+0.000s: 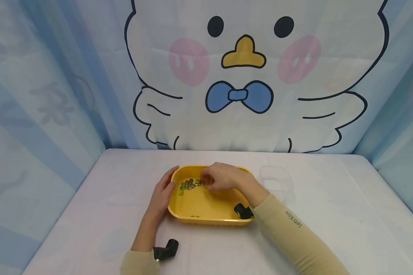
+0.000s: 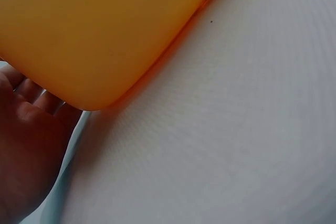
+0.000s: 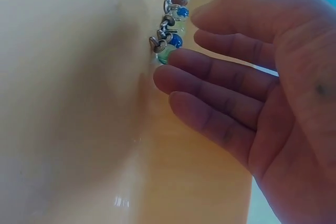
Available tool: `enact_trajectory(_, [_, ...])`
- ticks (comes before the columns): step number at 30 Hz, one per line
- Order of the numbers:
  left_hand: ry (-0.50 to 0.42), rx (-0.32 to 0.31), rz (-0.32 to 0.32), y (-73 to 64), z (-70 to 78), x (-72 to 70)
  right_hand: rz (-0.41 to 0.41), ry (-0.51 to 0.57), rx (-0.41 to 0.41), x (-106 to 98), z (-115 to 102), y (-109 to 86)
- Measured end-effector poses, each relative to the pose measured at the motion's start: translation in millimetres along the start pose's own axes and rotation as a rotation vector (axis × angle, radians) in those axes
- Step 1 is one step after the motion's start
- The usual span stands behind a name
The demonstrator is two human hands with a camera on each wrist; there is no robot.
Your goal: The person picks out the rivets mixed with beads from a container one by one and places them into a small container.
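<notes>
A shallow yellow tray (image 1: 206,204) sits on the table, with several coloured glass marbles (image 1: 186,186) and small shiny metal pieces (image 3: 160,44) gathered near its far wall. My left hand (image 1: 162,194) holds the tray's left side, the thumb over the rim and the fingers along the outer wall; the left wrist view shows those fingers partly hidden behind the tray. Inside the tray, my right hand (image 1: 223,177) has its fingertips at the near end of the row of marbles. In the right wrist view its fingers are relaxed, with nothing pinched between thumb and index finger.
To the right of the tray stands a clear plastic container (image 1: 277,178), hard to make out. Small items (image 1: 194,216) lie along the tray's near wall. A white cloth (image 1: 89,214) covers the table, and a printed curtain (image 1: 241,126) hangs behind it.
</notes>
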State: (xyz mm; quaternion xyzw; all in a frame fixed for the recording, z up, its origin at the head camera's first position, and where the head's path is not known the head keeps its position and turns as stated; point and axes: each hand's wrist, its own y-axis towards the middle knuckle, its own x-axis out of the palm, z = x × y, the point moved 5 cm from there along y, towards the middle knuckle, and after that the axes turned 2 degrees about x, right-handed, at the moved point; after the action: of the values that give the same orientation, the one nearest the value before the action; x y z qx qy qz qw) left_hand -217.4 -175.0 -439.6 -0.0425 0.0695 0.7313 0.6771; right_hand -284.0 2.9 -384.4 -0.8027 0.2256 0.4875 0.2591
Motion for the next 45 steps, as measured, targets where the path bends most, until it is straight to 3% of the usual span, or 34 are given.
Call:
enact_trajectory(19, [-0.01,0.003,-0.002,0.0,0.0,0.2,-0.05,-0.124,-0.01,10,-4,6.3])
enact_trajectory(34, [-0.003,0.001,-0.001,0.0,-0.7,-0.2,-0.076,-0.12,-0.049,14,-4,9.0])
enact_trajectory(45, [0.004,-0.001,0.0,0.5,0.6,-0.4,-0.106,-0.139,-0.011,15,-5,8.2])
